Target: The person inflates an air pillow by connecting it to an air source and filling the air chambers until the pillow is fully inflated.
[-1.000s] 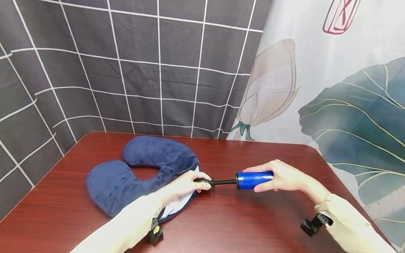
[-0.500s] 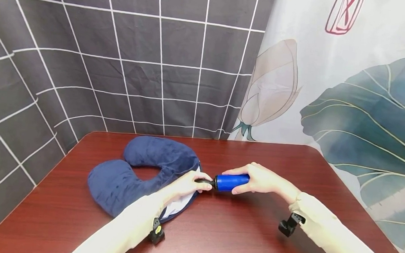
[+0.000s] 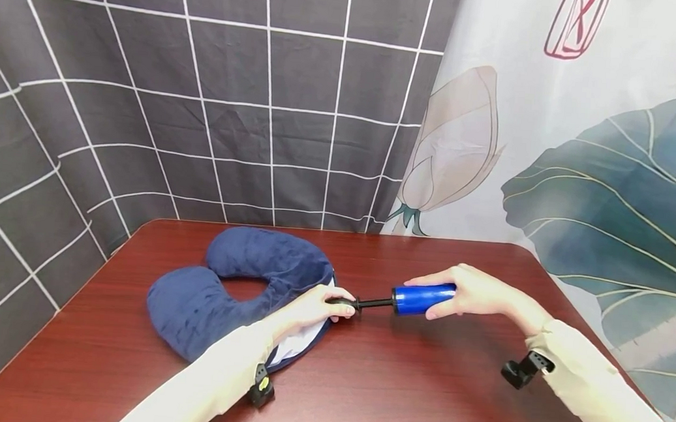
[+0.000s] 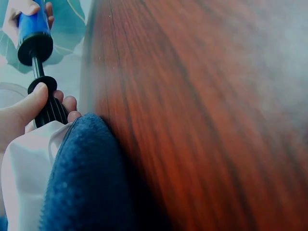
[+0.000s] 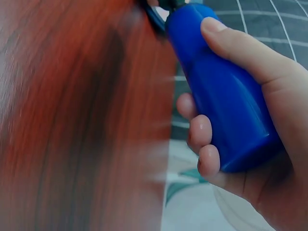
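Got a navy U-shaped plush pillow (image 3: 278,265) left on a reddish-brown wood-grain table (image 3: 396,385), blue cylindrical pump (image 3: 421,299) right of it, grey gridded fabric curtain (image 3: 300,71) behind.

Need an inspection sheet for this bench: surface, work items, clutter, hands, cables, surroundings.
Surface: red-brown wood-grain table.
Work items: blue hand pump, black rod exposed; navy U-shaped pillow lying on the table, white material showing at its edge. Pump-to-pillow connection: cannot tell.
Clutter: nothing seen.
Hands: left hand grips the pump's black end; right hand grips its blue barrel.
Cables: nothing seen.
Surroundings: dark grid-patterned curtain; white plant-print curtain.
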The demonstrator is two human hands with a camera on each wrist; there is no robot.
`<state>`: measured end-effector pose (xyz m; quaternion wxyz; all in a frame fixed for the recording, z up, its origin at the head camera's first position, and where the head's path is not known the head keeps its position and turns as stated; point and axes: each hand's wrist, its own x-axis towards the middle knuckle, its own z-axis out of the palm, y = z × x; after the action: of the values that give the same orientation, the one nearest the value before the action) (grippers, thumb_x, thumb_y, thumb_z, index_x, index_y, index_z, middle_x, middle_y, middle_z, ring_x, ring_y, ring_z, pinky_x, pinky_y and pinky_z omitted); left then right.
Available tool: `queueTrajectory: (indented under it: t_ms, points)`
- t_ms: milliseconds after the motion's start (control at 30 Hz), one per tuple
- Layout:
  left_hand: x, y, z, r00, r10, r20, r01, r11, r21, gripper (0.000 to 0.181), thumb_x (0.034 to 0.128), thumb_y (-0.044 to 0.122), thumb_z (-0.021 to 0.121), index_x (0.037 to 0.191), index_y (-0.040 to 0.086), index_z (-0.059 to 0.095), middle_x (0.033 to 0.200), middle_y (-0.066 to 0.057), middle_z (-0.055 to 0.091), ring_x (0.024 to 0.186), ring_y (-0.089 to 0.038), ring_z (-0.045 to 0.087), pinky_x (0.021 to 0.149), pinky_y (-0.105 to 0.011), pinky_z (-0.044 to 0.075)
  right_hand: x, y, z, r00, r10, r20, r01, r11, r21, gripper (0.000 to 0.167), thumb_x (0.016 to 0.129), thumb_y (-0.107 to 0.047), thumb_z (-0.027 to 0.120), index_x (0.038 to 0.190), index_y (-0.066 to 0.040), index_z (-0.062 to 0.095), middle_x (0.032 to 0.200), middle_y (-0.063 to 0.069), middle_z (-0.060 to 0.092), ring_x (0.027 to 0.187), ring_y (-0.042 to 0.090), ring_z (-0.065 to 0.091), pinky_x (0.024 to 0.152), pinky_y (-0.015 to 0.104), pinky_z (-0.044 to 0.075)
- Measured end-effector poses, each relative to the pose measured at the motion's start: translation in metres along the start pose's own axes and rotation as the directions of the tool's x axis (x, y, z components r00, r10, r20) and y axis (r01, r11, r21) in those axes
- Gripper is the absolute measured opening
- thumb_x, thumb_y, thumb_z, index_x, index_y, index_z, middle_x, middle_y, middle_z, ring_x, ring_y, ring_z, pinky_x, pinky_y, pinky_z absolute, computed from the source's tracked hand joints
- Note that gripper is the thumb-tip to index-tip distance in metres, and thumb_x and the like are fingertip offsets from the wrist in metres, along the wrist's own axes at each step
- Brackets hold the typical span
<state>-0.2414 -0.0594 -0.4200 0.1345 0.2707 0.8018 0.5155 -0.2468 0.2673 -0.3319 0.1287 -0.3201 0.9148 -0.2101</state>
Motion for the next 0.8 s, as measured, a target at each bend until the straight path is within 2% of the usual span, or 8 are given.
queueTrajectory:
  t_ms: [233, 400, 533, 667, 800]
  points:
    - [0.0, 0.0, 0.001, 1.0, -0.003, 0.0, 0.003, 1.0, -0.005, 0.026, 0.0934, 0.015, 0.066, 0.114, 0.0, 0.068, 0.093, -0.018, 0.072, 0.071, -0.007, 0.06, 0.07, -0.02, 0.051, -0.03, 0.013, -0.018, 1.0, 0.027, -0.014, -0.026, 0.998, 0.053, 0.058, 0.081, -0.042, 0.08, 0.135, -0.035, 0.059, 0.108, 0.003, 0.069, 0.071, 0.009, 0.063, 0.051, 0.031, 0.053]
    - [0.0, -0.002, 0.001, 1.0, 0.005, 0.002, -0.005, 1.0, -0.005, 0.026, 0.0934, 0.015, 0.066, 0.114, 0.0, 0.068, 0.095, -0.018, 0.072, 0.072, -0.007, 0.061, 0.07, -0.021, 0.052, -0.035, 0.013, -0.02, 0.999, 0.041, -0.021, -0.039, 0.997, 0.063, 0.058, 0.08, -0.043, 0.08, 0.134, -0.034, 0.06, 0.109, 0.004, 0.069, 0.074, 0.011, 0.063, 0.051, 0.032, 0.053]
    - [0.0, -0.002, 0.001, 1.0, -0.002, -0.002, 0.002, 1.0, -0.005, 0.026, 0.0933, 0.015, 0.066, 0.115, 0.0, 0.068, 0.095, -0.017, 0.072, 0.071, -0.006, 0.06, 0.07, -0.02, 0.052, -0.027, 0.012, -0.013, 0.999, 0.035, -0.029, -0.033, 0.997, 0.072, 0.056, 0.081, -0.039, 0.08, 0.133, -0.035, 0.06, 0.109, 0.003, 0.069, 0.074, 0.011, 0.063, 0.051, 0.034, 0.053]
    - [-0.001, -0.001, 0.001, 1.0, -0.012, -0.006, 0.012, 1.0, -0.016, 0.027, 0.093, 0.014, 0.066, 0.115, -0.001, 0.068, 0.096, -0.018, 0.072, 0.072, -0.006, 0.06, 0.07, -0.02, 0.052, -0.009, 0.006, -0.001, 1.0, 0.009, -0.01, -0.008, 0.997, 0.083, 0.055, 0.082, -0.037, 0.08, 0.134, -0.035, 0.06, 0.11, 0.003, 0.069, 0.077, 0.013, 0.064, 0.052, 0.037, 0.055]
    - [-0.001, 0.0, 0.002, 1.0, -0.017, -0.005, 0.017, 1.0, -0.016, 0.026, 0.0932, 0.014, 0.066, 0.115, -0.001, 0.068, 0.095, -0.017, 0.072, 0.072, -0.006, 0.06, 0.071, -0.02, 0.052, 0.011, -0.005, 0.015, 1.0, -0.022, -0.009, 0.023, 0.998, 0.063, 0.056, 0.082, -0.039, 0.079, 0.134, -0.034, 0.06, 0.113, 0.003, 0.069, 0.08, 0.013, 0.063, 0.052, 0.033, 0.055]
